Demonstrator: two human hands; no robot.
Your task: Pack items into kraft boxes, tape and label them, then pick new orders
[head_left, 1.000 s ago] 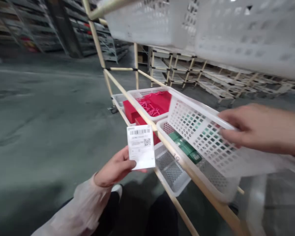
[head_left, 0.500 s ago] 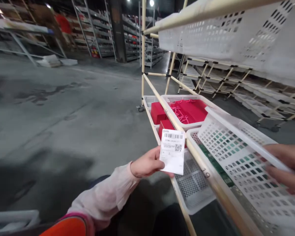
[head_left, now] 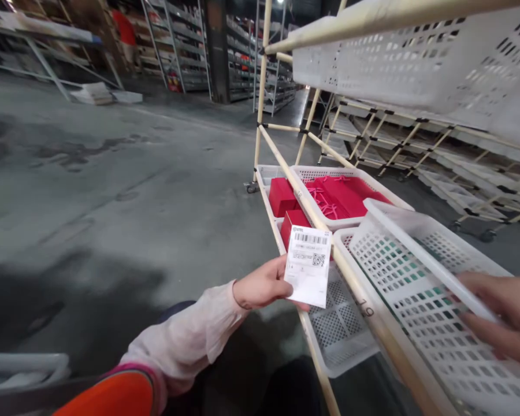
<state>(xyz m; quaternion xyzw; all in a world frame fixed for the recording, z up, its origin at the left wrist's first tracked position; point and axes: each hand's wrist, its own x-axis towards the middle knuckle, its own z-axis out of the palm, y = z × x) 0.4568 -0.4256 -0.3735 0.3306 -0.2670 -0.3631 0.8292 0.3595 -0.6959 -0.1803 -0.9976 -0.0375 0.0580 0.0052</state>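
My left hand (head_left: 266, 284) pinches a white label slip (head_left: 308, 266) printed with a barcode and a QR code, thumb on its front. At the right, my right hand (head_left: 500, 309) grips the rim of a white perforated basket (head_left: 420, 277), fingers on one side of the wall and thumb on the other. That basket sits tilted inside a second white basket (head_left: 344, 240) on the rack, and green items show dimly through its holes. Behind it a white basket (head_left: 405, 202) holds red bags (head_left: 344, 196) with pink cords.
A cream pipe rack (head_left: 281, 156) on casters carries baskets on two levels; its rail is marked 19. Red boxes (head_left: 282, 196) and a low white basket (head_left: 342, 329) lie on its lower level. Grey floor (head_left: 156, 190) spreads left. A person in red (head_left: 125, 34) stands far back.
The tilted basket has sunk lower into the basket beneath it, with my right hand still on its rim. My left hand keeps the label slip, and the view has shifted slightly.
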